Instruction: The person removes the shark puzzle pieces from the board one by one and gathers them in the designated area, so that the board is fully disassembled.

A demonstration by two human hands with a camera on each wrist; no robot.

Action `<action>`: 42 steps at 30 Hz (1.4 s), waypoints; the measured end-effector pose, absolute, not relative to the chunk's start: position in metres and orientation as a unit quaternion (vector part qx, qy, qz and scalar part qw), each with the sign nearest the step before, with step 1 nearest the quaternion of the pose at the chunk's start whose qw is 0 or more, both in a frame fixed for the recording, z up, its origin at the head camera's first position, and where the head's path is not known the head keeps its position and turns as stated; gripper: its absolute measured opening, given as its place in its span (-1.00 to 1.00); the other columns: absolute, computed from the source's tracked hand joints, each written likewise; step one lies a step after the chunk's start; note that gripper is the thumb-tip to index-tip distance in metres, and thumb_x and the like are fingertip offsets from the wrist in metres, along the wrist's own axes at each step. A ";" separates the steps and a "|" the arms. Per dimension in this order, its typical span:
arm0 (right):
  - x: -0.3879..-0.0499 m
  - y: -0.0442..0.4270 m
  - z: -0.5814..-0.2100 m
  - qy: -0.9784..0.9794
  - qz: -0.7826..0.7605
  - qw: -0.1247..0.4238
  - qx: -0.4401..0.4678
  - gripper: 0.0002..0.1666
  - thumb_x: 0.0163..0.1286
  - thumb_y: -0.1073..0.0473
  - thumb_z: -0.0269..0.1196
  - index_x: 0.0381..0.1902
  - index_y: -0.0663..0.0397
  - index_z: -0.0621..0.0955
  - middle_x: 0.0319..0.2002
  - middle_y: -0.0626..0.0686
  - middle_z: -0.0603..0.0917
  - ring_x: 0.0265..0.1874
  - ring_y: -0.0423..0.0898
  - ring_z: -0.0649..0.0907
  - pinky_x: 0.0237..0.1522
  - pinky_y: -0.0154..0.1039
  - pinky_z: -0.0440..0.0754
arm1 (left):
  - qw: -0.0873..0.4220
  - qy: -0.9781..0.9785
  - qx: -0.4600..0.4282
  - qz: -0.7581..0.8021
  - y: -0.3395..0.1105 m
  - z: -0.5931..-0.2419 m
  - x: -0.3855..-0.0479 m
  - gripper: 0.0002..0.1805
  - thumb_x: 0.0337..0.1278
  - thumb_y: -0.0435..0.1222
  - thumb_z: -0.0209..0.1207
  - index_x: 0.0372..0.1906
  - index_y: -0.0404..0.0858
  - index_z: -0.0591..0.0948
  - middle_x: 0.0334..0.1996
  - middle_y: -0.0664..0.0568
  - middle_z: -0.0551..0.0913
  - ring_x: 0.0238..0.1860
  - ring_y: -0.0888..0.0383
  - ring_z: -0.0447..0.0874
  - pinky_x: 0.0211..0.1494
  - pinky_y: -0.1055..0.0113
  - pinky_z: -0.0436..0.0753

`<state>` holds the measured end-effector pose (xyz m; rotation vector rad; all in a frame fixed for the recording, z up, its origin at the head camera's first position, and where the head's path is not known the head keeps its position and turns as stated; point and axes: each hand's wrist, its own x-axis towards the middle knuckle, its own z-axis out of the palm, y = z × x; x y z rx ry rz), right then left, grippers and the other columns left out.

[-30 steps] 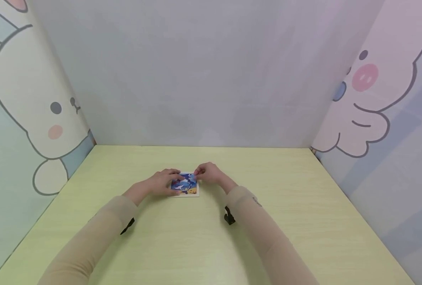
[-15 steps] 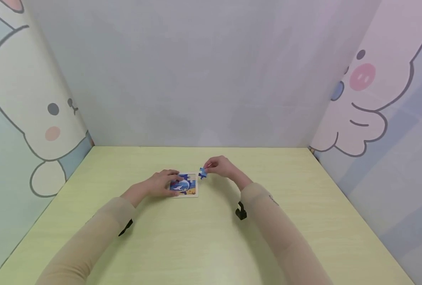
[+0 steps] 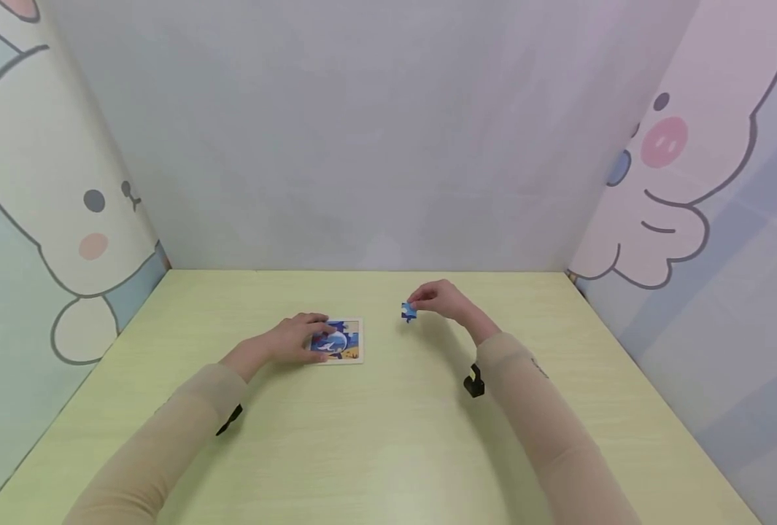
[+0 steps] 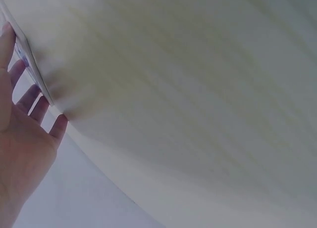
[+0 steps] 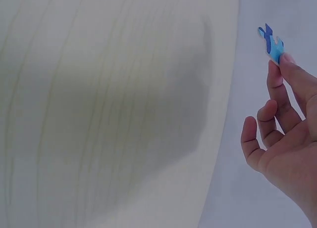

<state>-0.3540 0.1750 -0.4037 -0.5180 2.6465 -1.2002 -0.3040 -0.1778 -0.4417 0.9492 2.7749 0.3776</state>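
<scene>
Puzzle piece (image 3: 408, 312) is pinched by the right hand (image 3: 442, 300), raised above the table (image 3: 375, 437) to the right of the framed puzzle (image 3: 361, 343). The puzzle's left side is partly covered by the left hand (image 3: 294, 340), its fingers spread apart.

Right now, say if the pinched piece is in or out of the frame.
Out: the right hand pinches the piece well apart from the frame.

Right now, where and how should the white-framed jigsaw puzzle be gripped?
Likely best: pinch the right rim of the white-framed jigsaw puzzle, coming from the right. It lies flat on the table with that edge uncovered, while the left hand rests over its left part. The right hand would first have to release its jigsaw piece.
</scene>
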 end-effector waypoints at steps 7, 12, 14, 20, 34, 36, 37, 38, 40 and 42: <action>-0.352 0.204 -0.407 0.906 -0.386 0.086 -0.149 -0.76 0.27 0.07 0.30 -0.16 0.03 0.72 -0.14 0.01 0.72 -0.05 -0.06 0.63 0.07 -0.09 0.54 | 0.097 0.932 0.324 0.128 -0.181 -0.441 -0.304 -0.29 0.10 0.16 0.16 0.34 0.00 0.37 0.42 -0.09 0.17 0.41 -0.19 0.09 0.33 -0.23 0.16; -0.351 0.221 -0.411 0.915 -0.371 0.079 -0.138 -0.75 0.28 0.08 0.29 -0.14 0.06 0.71 -0.14 0.04 0.72 -0.02 -0.01 0.62 0.10 -0.04 0.52 | 0.099 0.930 0.332 0.124 -0.181 -0.440 -0.305 -0.28 0.10 0.15 0.18 0.35 -0.02 0.36 0.42 -0.10 0.16 0.41 -0.19 0.08 0.33 -0.24 0.16; -0.352 0.226 -0.413 0.918 -0.365 0.078 -0.133 -0.74 0.29 0.09 0.28 -0.13 0.08 0.70 -0.14 0.05 0.72 -0.01 0.00 0.61 0.11 -0.04 0.51 | 0.098 0.928 0.337 0.126 -0.181 -0.440 -0.305 -0.28 0.09 0.14 0.18 0.34 -0.03 0.37 0.42 -0.12 0.17 0.40 -0.21 0.09 0.31 -0.25 0.17; -0.355 0.239 -0.422 0.926 -0.352 0.076 -0.110 -0.75 0.29 0.11 0.28 -0.13 0.09 0.70 -0.13 0.07 0.72 0.02 0.04 0.59 0.13 -0.04 0.47 | 0.091 0.926 0.342 0.130 -0.183 -0.442 -0.304 -0.26 0.07 0.13 0.21 0.34 -0.07 0.38 0.40 -0.16 0.19 0.37 -0.25 0.12 0.27 -0.29 0.19; -0.360 0.246 -0.438 0.926 -0.356 0.077 -0.097 -0.78 0.31 0.15 0.25 -0.14 0.10 0.70 -0.13 0.08 0.71 -0.05 -0.02 0.56 0.04 -0.15 0.45 | 0.106 0.936 0.305 0.139 -0.182 -0.443 -0.304 -0.22 0.06 0.16 0.20 0.36 -0.07 0.32 0.45 -0.11 0.12 0.43 -0.20 0.02 0.36 -0.25 0.10; -0.361 0.244 -0.440 0.928 -0.352 0.075 -0.102 -0.79 0.31 0.16 0.25 -0.15 0.11 0.70 -0.13 0.09 0.71 -0.07 -0.02 0.56 0.02 -0.16 0.45 | 0.103 0.937 0.304 0.141 -0.181 -0.443 -0.303 -0.24 0.05 0.16 0.21 0.34 -0.07 0.34 0.45 -0.11 0.10 0.44 -0.20 0.01 0.36 -0.25 0.10; -0.362 0.244 -0.441 0.929 -0.348 0.073 -0.104 -0.79 0.31 0.15 0.25 -0.15 0.11 0.70 -0.13 0.08 0.71 -0.08 -0.03 0.56 0.01 -0.18 0.45 | 0.100 0.937 0.302 0.141 -0.181 -0.442 -0.302 -0.24 0.05 0.16 0.21 0.33 -0.07 0.35 0.45 -0.11 0.10 0.44 -0.21 0.01 0.36 -0.24 0.10; -0.362 0.244 -0.441 0.930 -0.345 0.072 -0.103 -0.79 0.31 0.15 0.26 -0.16 0.11 0.71 -0.14 0.08 0.72 -0.10 -0.04 0.56 -0.02 -0.20 0.45 | 0.097 0.938 0.300 0.144 -0.181 -0.442 -0.302 -0.25 0.04 0.15 0.22 0.32 -0.08 0.36 0.45 -0.12 0.09 0.43 -0.21 0.00 0.36 -0.24 0.10; -0.364 0.243 -0.442 0.933 -0.337 0.070 -0.107 -0.78 0.31 0.14 0.25 -0.16 0.11 0.70 -0.15 0.08 0.72 -0.13 -0.05 0.56 -0.07 -0.23 0.45 | 0.091 0.941 0.293 0.144 -0.181 -0.441 -0.301 -0.24 0.02 0.15 0.24 0.31 -0.09 0.37 0.45 -0.15 0.10 0.43 -0.22 0.01 0.37 -0.23 0.09; -0.364 0.243 -0.442 0.936 -0.330 0.068 -0.104 -0.78 0.31 0.13 0.26 -0.16 0.11 0.70 -0.15 0.08 0.71 -0.16 -0.05 0.55 -0.11 -0.25 0.45 | 0.088 0.944 0.286 0.142 -0.181 -0.441 -0.299 -0.21 0.01 0.16 0.24 0.32 -0.11 0.36 0.44 -0.16 0.12 0.42 -0.22 0.03 0.37 -0.22 0.09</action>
